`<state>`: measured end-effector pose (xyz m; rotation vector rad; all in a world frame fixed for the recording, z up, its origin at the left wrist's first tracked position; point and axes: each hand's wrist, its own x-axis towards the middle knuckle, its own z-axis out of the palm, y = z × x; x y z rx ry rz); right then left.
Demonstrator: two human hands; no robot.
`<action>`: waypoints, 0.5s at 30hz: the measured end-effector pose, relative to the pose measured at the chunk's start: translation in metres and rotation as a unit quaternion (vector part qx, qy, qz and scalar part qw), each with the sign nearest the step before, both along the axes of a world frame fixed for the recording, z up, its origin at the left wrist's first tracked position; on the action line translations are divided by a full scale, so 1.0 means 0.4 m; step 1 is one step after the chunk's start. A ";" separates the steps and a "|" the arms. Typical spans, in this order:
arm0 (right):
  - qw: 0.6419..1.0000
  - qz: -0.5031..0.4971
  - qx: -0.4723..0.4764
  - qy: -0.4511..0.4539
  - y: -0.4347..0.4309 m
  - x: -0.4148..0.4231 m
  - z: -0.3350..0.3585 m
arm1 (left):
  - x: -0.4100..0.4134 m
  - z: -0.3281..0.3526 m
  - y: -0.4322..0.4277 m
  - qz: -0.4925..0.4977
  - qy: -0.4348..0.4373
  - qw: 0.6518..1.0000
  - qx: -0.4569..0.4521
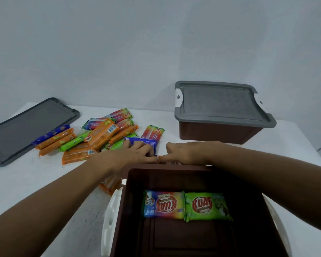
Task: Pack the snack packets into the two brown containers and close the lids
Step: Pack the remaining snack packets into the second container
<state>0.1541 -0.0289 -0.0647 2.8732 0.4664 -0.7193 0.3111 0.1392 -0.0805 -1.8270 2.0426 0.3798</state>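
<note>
An open brown container (174, 175) stands close in front of me, with a rainbow-coloured packet (163, 204) and a green packet (207, 205) lying flat inside. Behind its far rim, my left hand (135, 153) rests on a blue packet (146, 142) at the edge of the snack pile (100, 135). My right hand (185, 152) is beside it, fingertips touching the left hand's; what they pinch is too small to tell. A second brown container (217, 131) stands at the back right with its grey lid (220, 102) on.
A loose grey lid (26, 127) lies flat at the left edge of the white table (35, 180). White latch handles (111, 216) stick out from the near container's sides. An orange packet (110, 183) lies partly under my left forearm. A pale wall is behind.
</note>
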 end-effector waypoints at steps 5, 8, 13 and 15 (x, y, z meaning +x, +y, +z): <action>0.999 0.026 0.019 0.004 0.014 0.010 -0.011 | -0.004 -0.032 0.010 -0.028 -0.014 0.997 -0.073; 0.999 -0.036 0.030 -0.002 0.026 0.021 0.002 | 0.009 -0.036 0.012 -0.023 0.002 0.997 -0.067; 0.996 -0.083 -0.028 0.022 0.025 0.012 0.013 | 0.020 -0.026 0.006 -0.024 0.028 0.998 -0.057; 0.995 -0.088 -0.029 0.030 0.023 0.004 0.019 | 0.023 -0.018 -0.002 -0.022 0.032 0.998 -0.043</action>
